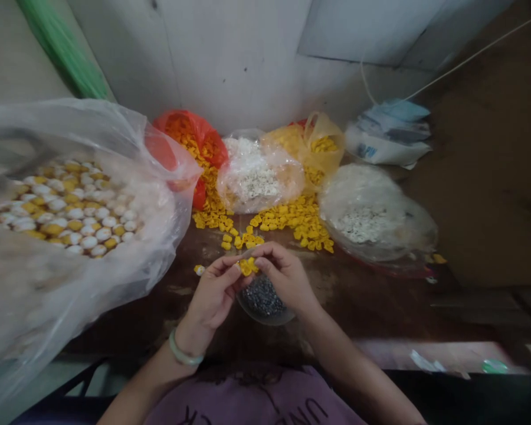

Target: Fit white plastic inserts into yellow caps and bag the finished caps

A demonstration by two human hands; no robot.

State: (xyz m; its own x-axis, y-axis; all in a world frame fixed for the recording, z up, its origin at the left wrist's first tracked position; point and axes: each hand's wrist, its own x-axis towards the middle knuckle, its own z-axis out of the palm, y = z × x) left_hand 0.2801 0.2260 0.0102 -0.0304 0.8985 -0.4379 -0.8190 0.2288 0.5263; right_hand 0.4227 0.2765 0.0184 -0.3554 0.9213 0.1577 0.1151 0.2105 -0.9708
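Both of my hands meet over the near part of the dark table. Between the fingertips of my left hand and my right hand is a small yellow plastic piece, pinched from both sides. Whether it is one piece or two I cannot tell. Just below the hands, a round bowl holds many small dark shiny parts, partly covered by my fingers and wrist. To the left of my left hand lies a small yellow-and-white ball. Loose yellow pieces lie scattered just beyond my fingertips.
A large clear bag of yellow-and-white balls fills the left. At the back stand a red bag and a yellow bag of yellow pieces. Clear bags of white parts and pale parts sit among them; a wall rises behind.
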